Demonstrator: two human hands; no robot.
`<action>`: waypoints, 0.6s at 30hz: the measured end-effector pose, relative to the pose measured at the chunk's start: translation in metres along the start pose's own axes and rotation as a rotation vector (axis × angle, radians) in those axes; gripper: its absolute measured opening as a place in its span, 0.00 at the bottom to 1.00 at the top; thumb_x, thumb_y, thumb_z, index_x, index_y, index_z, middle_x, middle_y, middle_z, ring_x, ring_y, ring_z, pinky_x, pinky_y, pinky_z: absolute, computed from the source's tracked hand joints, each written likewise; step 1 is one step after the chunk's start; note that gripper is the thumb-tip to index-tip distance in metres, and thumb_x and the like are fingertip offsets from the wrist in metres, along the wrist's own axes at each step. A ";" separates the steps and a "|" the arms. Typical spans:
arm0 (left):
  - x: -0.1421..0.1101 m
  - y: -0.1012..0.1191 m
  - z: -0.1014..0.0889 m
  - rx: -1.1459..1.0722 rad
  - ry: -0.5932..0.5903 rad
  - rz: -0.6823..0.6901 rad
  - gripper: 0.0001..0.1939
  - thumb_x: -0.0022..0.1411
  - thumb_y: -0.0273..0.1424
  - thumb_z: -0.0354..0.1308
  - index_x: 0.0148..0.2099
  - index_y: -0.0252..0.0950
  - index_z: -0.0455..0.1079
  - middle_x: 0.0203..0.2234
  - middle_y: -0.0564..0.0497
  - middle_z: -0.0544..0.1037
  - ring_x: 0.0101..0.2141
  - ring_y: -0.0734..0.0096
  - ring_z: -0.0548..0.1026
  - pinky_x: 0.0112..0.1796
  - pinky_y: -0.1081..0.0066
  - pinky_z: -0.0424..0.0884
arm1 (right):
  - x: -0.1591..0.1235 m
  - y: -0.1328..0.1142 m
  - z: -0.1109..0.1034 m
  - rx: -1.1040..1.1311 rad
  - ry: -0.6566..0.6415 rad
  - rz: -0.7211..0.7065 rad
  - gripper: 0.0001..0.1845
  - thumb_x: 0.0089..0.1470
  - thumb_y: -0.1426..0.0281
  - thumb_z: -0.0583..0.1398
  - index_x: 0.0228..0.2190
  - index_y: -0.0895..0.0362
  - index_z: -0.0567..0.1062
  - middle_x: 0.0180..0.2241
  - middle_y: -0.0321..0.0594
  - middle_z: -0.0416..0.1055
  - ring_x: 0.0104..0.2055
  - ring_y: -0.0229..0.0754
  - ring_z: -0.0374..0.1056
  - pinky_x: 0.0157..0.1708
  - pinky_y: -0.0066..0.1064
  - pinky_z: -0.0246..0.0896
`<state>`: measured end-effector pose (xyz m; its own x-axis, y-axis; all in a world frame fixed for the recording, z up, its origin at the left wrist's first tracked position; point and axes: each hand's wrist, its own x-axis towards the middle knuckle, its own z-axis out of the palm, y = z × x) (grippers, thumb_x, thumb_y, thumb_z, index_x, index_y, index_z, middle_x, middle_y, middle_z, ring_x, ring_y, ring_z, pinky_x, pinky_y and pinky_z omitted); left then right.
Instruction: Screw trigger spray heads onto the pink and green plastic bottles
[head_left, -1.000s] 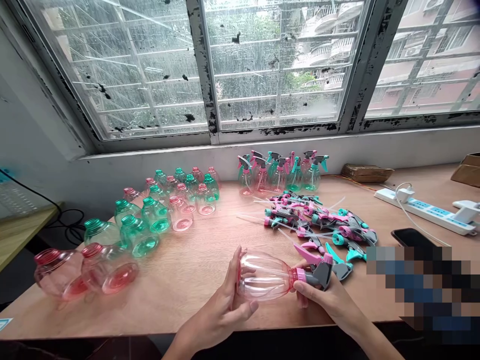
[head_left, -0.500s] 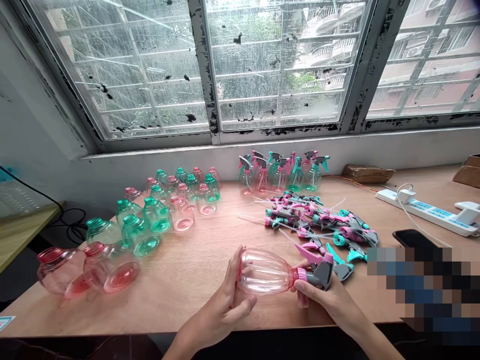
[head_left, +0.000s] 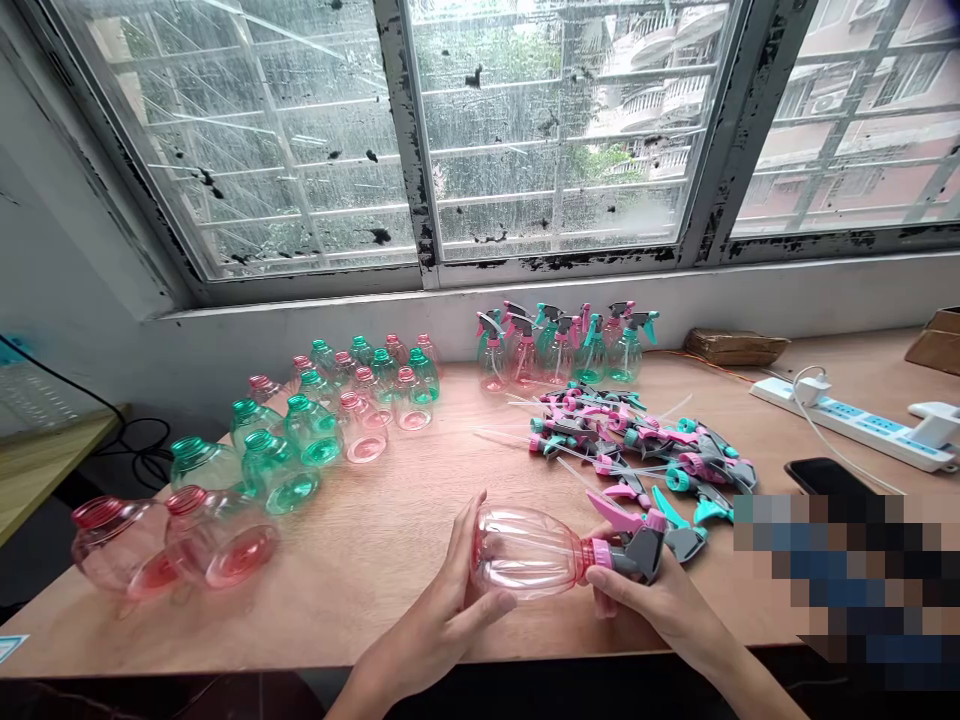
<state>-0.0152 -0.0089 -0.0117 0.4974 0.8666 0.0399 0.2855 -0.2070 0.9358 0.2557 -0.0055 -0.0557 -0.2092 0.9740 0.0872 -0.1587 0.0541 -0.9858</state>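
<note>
A clear pink spray bottle (head_left: 529,552) lies sideways in the air between my hands, above the front edge of the table. Its grey and pink trigger head (head_left: 637,545) sits on the neck and points right. My left hand (head_left: 450,605) cups the rounded base, thumb in front and fingers behind. With thumb and fingers, my right hand (head_left: 652,600) grips the pink collar (head_left: 601,553) at the neck; some of its fingers are hidden behind the bottle. Just beyond lies a pile of loose trigger heads (head_left: 622,430) in pink, teal and grey, with thin tubes.
Open pink and green bottles (head_left: 300,430) stand in rows on the left of the wooden table (head_left: 420,520). Several bottles with trigger heads (head_left: 562,345) stand by the wall. On the right are a power strip (head_left: 855,415), a phone (head_left: 829,475) and a brown package (head_left: 735,346).
Both hands keep hold of the spray bottle in nearly the same place. Only slight shifts of the bottle and the camera view show.
</note>
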 end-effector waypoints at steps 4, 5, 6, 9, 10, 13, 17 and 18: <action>0.000 -0.003 0.001 -0.004 0.000 0.016 0.46 0.69 0.38 0.58 0.72 0.58 0.26 0.73 0.54 0.32 0.70 0.51 0.45 0.68 0.50 0.43 | 0.000 -0.001 -0.001 0.002 0.028 0.007 0.17 0.54 0.59 0.70 0.39 0.56 0.74 0.19 0.33 0.76 0.21 0.39 0.68 0.25 0.31 0.63; -0.001 -0.004 0.001 -0.003 -0.002 0.019 0.46 0.70 0.37 0.57 0.72 0.59 0.25 0.73 0.55 0.32 0.70 0.51 0.46 0.68 0.50 0.45 | 0.000 0.000 -0.001 0.001 0.030 0.007 0.18 0.54 0.59 0.70 0.39 0.56 0.74 0.19 0.33 0.76 0.21 0.39 0.68 0.25 0.31 0.63; -0.001 -0.005 0.002 0.000 -0.001 0.020 0.45 0.70 0.36 0.56 0.72 0.60 0.24 0.73 0.54 0.33 0.70 0.52 0.48 0.67 0.50 0.47 | 0.000 0.000 -0.001 0.000 0.029 0.005 0.17 0.54 0.59 0.70 0.39 0.56 0.74 0.19 0.33 0.76 0.21 0.38 0.68 0.25 0.31 0.63; -0.002 -0.006 0.002 0.017 0.002 0.008 0.45 0.70 0.36 0.56 0.72 0.59 0.24 0.73 0.53 0.38 0.70 0.52 0.47 0.67 0.50 0.48 | 0.000 0.001 -0.001 0.007 0.016 -0.006 0.17 0.54 0.60 0.69 0.39 0.56 0.75 0.19 0.33 0.75 0.21 0.38 0.67 0.24 0.31 0.63; -0.002 -0.006 0.002 0.012 -0.001 -0.002 0.47 0.69 0.36 0.57 0.72 0.58 0.23 0.73 0.52 0.38 0.70 0.51 0.46 0.67 0.49 0.47 | 0.001 0.002 -0.001 0.009 0.010 -0.010 0.16 0.54 0.59 0.69 0.39 0.56 0.76 0.19 0.32 0.75 0.20 0.37 0.67 0.24 0.30 0.63; -0.002 -0.005 0.002 -0.026 0.002 -0.020 0.53 0.67 0.37 0.61 0.72 0.55 0.18 0.74 0.51 0.34 0.71 0.51 0.41 0.68 0.48 0.42 | 0.001 0.001 0.000 -0.018 -0.023 -0.018 0.14 0.54 0.58 0.69 0.30 0.57 0.77 0.18 0.34 0.74 0.21 0.36 0.65 0.24 0.30 0.64; -0.001 -0.001 0.002 -0.008 0.028 -0.017 0.46 0.69 0.40 0.58 0.74 0.49 0.27 0.74 0.48 0.35 0.71 0.52 0.37 0.69 0.49 0.36 | 0.000 -0.002 0.002 -0.065 -0.037 -0.009 0.18 0.54 0.57 0.68 0.23 0.57 0.76 0.19 0.36 0.74 0.21 0.36 0.65 0.24 0.30 0.65; 0.000 0.000 0.002 0.004 0.026 -0.018 0.45 0.69 0.40 0.57 0.74 0.48 0.30 0.74 0.47 0.37 0.71 0.52 0.37 0.69 0.50 0.37 | 0.000 -0.003 0.002 -0.067 -0.036 -0.007 0.18 0.54 0.57 0.68 0.23 0.57 0.76 0.19 0.36 0.74 0.21 0.36 0.65 0.25 0.29 0.65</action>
<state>-0.0140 -0.0099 -0.0126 0.4703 0.8819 0.0321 0.2973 -0.1925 0.9352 0.2541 -0.0060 -0.0523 -0.2432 0.9650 0.0983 -0.0958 0.0770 -0.9924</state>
